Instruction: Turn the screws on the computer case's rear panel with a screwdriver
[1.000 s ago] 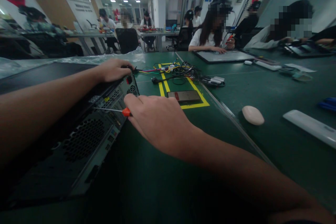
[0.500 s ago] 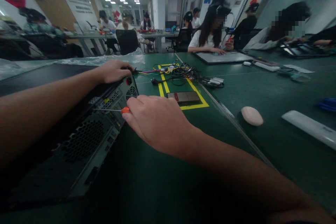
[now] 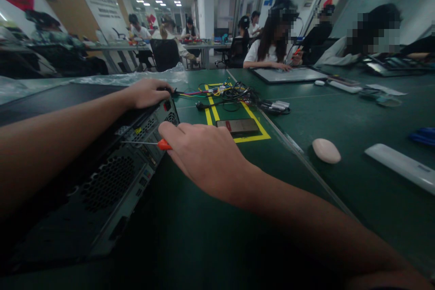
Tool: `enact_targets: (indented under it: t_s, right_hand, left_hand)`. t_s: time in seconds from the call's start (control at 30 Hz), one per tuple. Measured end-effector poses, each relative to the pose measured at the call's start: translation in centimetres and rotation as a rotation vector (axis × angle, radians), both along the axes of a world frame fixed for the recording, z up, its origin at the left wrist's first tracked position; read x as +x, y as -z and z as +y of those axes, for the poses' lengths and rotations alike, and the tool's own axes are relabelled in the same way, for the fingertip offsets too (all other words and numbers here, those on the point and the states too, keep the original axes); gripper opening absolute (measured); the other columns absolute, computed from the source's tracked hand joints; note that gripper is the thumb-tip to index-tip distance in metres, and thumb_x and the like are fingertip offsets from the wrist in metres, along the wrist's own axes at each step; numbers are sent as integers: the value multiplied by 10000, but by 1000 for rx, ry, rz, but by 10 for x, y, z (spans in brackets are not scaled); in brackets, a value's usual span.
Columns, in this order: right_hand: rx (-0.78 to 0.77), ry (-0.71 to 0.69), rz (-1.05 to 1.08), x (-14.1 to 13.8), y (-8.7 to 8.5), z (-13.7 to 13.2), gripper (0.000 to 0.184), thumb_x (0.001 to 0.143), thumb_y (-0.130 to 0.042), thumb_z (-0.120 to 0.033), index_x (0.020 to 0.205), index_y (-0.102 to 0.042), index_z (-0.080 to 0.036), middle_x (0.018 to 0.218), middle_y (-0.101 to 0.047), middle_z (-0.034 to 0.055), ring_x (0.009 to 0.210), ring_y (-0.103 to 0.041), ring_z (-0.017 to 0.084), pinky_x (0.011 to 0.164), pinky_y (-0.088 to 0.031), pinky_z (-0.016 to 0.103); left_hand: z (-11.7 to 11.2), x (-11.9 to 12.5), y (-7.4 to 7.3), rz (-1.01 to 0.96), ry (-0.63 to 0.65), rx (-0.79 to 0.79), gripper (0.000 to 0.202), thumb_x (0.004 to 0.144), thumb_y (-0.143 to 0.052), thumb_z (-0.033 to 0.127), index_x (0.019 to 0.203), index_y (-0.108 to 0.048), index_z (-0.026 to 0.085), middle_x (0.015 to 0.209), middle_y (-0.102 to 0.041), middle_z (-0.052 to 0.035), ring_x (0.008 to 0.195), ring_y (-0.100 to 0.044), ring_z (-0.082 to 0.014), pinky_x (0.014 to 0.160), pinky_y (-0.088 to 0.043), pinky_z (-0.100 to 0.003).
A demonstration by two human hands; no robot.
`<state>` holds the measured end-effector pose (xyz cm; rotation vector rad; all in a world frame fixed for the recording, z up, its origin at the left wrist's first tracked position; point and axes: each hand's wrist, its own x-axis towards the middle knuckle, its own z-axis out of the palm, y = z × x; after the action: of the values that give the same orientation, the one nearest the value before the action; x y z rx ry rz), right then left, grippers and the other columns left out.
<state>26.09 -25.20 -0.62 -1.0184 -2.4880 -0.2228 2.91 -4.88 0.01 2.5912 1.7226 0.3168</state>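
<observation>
Screwdriver [image 3: 149, 143] sits in your right hand [image 3: 207, 158] at the middle of the frame: the grip is clenched around its orange handle, and the thin metal shaft points left at the rear panel of the computer case [image 3: 112, 176]. Whether the tip actually touches the panel cannot be told. The case lies on its side across the left half of the frame on the green tabletop [image 3: 204, 235], its vent holes and ports facing you. Your left hand [image 3: 147, 92] lies palm down on the upper far corner of the case, just left of centre, fingers curled over the edge; the grip holds nothing but the case itself. Just right of your right hand, inside a yellow taped square, lies a flat dark drive [image 3: 238, 125], with a tangle of cables [image 3: 234, 93] beyond it. Further right on the tabletop are a pale mouse [image 3: 326, 150] and, near the right edge, a white keyboard [image 3: 401, 166]. Other people sit at work along the top of the frame.
</observation>
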Motion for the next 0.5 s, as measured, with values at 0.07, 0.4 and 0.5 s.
enact_targets:
  t_s: [0.07,0.4,0.5]
  right_hand:
    - [-9,-6,4,0,0,0,246,1059,-410,-220,1239,-577,-210,987,-743,29,806,-708,225,602,-415,315]
    - [-29,11,-2,0,-5,-2,247,1053,-422,-214,1221,-601,-198,1005,-748,39,844,-706,231,650,-449,331]
    - [-27,15,0,1,-5,-3,218,1051,-438,-235,1175,-611,-192,998,-745,38,838,-705,230,632,-439,322]
  left_hand:
    - [0,0,0,-3,5,5,664,781,-436,499,1281,-739,183,1285,-723,-106,1153,-648,-363,1059,-469,-438]
    - [0,0,1,-10,-1,-8,665,777,-443,503,1286,-732,186,1288,-723,-107,1137,-645,-367,1056,-471,-461]
    - [1,-1,1,-4,7,0,664,780,-437,504,1285,-731,186,1293,-720,-109,1155,-638,-366,1067,-462,-460]
